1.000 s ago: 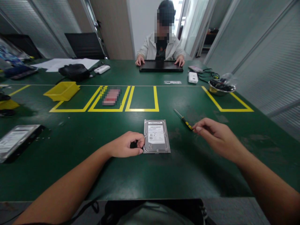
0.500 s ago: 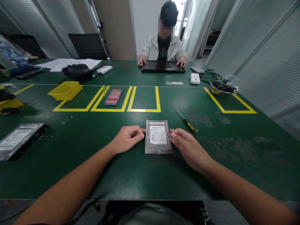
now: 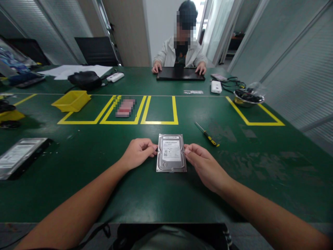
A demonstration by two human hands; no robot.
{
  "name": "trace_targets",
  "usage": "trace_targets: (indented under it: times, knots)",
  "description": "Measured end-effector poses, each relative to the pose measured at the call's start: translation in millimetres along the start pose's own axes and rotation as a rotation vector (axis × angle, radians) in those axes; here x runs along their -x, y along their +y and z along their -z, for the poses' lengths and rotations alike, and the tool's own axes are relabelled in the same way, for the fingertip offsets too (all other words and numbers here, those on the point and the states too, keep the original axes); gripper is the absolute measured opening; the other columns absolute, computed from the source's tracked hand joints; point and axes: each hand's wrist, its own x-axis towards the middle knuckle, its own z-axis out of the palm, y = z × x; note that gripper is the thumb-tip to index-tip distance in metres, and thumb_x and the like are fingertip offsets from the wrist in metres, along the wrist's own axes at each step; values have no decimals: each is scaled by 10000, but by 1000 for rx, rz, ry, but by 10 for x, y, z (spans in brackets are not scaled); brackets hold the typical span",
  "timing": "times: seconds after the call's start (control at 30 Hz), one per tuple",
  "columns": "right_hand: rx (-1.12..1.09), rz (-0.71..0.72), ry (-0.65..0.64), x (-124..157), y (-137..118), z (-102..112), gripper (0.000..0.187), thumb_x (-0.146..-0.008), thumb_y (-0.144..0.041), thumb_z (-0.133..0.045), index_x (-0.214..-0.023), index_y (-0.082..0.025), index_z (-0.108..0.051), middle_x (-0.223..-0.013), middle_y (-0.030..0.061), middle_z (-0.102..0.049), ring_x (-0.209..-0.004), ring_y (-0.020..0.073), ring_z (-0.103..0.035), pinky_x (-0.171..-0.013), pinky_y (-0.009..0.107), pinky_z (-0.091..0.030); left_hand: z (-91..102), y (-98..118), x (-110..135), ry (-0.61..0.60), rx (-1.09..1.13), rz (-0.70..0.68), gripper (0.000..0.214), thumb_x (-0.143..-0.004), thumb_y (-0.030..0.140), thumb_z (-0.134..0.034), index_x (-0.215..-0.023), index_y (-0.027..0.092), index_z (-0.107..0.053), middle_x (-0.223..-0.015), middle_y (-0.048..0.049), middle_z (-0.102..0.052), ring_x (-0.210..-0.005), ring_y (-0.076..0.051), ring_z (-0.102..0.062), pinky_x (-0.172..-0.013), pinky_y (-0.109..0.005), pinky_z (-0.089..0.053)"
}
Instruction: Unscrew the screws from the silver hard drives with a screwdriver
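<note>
A silver hard drive (image 3: 172, 153) with a white label lies face up on the green table in front of me. At its left edge is my left hand (image 3: 138, 153), thumb and forefinger drawn together and touching the side. My right hand (image 3: 204, 165) grips the right edge with bent fingers, the fingertips partly hidden by the thumb. A screwdriver (image 3: 211, 139) with a yellow and black handle rests to the right, beyond the right hand. Another larger-looking drive (image 3: 22, 156) lies at the far left, tilted relative to me.
Yellow tape outlines mark the table. Beyond the drive stand a yellow bin (image 3: 73, 100), a pixelated pink object (image 3: 126, 108) and a bowl of dark items (image 3: 249, 98). Across the table a person (image 3: 179, 48) has both hands on a flat black panel (image 3: 180, 73).
The hard drive has shifted slightly left, and my right hand has moved left with it. My left hand has shifted a little left too.
</note>
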Motion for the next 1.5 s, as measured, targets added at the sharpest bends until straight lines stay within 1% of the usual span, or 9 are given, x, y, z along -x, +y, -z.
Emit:
trace_targets:
  times: [0.43,0.53,0.6,0.7,0.83,0.93,1.07,1.3,1.5]
  knots:
    - [102,37,-1,-29,-59,-35,257,-858,-442,-594,-793,-206,-514,-810,-6,-543,-842,165,-520,-803,309,-390,-15,-20,17,76,-162,-27,292,-896,362,-591,-689,156,-599,-738,-43,-728,-627,-153,-691,-593,-260,-536]
    - [193,147,63,-81,-109,-27,238,-870,-429,-567,-772,-219,-514,-864,16,-574,-1099,215,-528,-1004,375,-346,-39,9,27,156,-323,-124,305,-900,327,-576,-644,160,-583,-622,-4,-661,-559,-126,-618,-544,-233,-457]
    - [290,221,90,-119,-123,-20,234,-890,-421,-546,-769,-222,-526,-979,46,-604,-1310,235,-426,-1113,414,-254,-52,30,32,216,-409,-196,319,-898,308,-573,-615,161,-556,-563,19,-596,-516,-109,-551,-514,-227,-391]
    - [432,335,115,-167,-86,-1,213,-910,-394,-531,-800,-214,-562,-1234,98,-562,-1421,240,-318,-1118,421,-276,-59,49,42,288,-457,-309,323,-906,288,-564,-612,163,-517,-541,40,-520,-499,-92,-483,-511,-230,-336]
    - [588,480,168,-185,11,63,183,-921,-341,-529,-829,-199,-598,-1233,120,-521,-1249,238,-476,-917,367,-441,-70,70,66,338,-477,-459,272,-905,249,-569,-652,166,-516,-572,41,-502,-518,-90,-470,-524,-235,-341]
    - [728,580,161,-164,49,137,143,-932,-288,-534,-853,-197,-610,-1047,81,-561,-1010,200,-542,-783,327,-440,-102,105,76,368,-524,-581,201,-887,213,-590,-698,164,-543,-610,31,-519,-549,-97,-485,-541,-237,-371]
    - [790,628,91,-137,58,194,119,-936,-237,-553,-844,-189,-612,-862,33,-569,-831,165,-521,-731,314,-405,-165,170,82,396,-589,-748,32,-869,165,-622,-852,151,-598,-754,-16,-618,-674,-129,-559,-626,-258,-453]
    - [744,615,-32,-80,40,164,114,-937,-235,-581,-849,-192,-639,-797,3,-571,-740,130,-517,-678,280,-394,-279,368,115,228,-803,-1001,261,-881,274,-696,-1101,150,-629,-999,-75,-697,-881,-207,-626,-788,-355,-526]
    - [669,581,-65,-23,-5,175,130,-932,-240,-584,-833,-188,-651,-756,-7,-560,-680,111,-508,-622,259,-388,-385,664,145,143,-862,-984,131,-943,249,-618,-1008,144,-661,-923,-56,-725,-844,-192,-646,-788,-343,-525]
